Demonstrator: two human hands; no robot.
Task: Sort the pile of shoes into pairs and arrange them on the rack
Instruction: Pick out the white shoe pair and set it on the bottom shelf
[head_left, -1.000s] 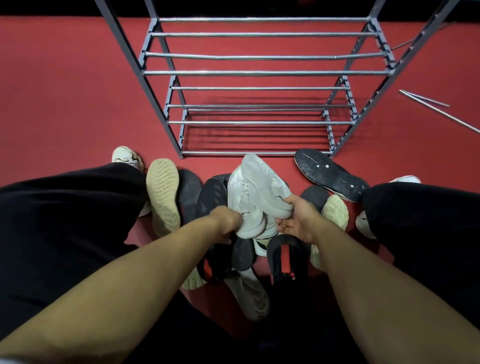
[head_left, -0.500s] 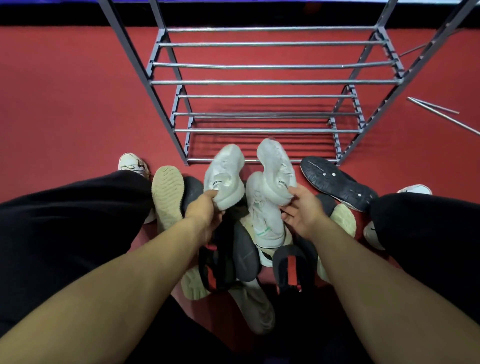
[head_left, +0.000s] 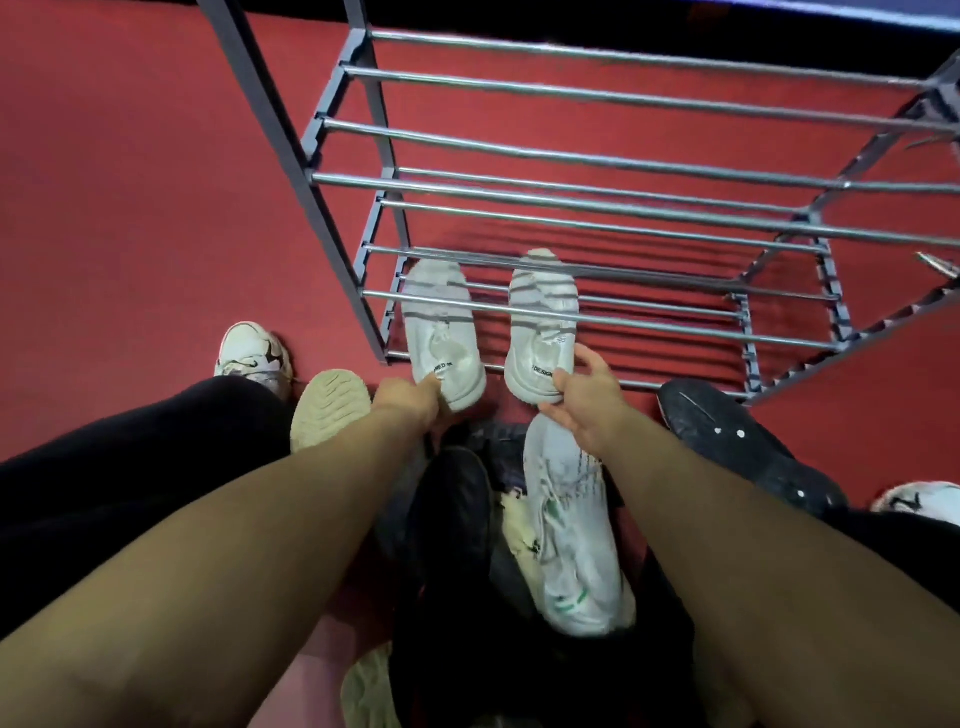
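Two matching white sneakers point toe-first into the bottom tier of the grey metal shoe rack (head_left: 597, 192), under its upper bars. My left hand (head_left: 410, 402) grips the heel of the left white sneaker (head_left: 441, 332). My right hand (head_left: 584, 395) pinches the heel of the right white sneaker (head_left: 543, 327). Between my forearms lies the pile: a white sneaker with green trim (head_left: 571, 535), dark shoes (head_left: 457, 509) and a cream-soled shoe (head_left: 330, 408) lying sole-up.
A black shoe (head_left: 737, 447) lies sole-up right of the pile. My own feet in white sneakers show at the left (head_left: 252, 356) and the right (head_left: 919, 501). My black-trousered knees flank the pile on the red floor (head_left: 130, 208).
Both hands lifted the two white sneakers off the pile and pushed them forward, toes first, into the rack's bottom tier. The camera has moved closer to the rack.
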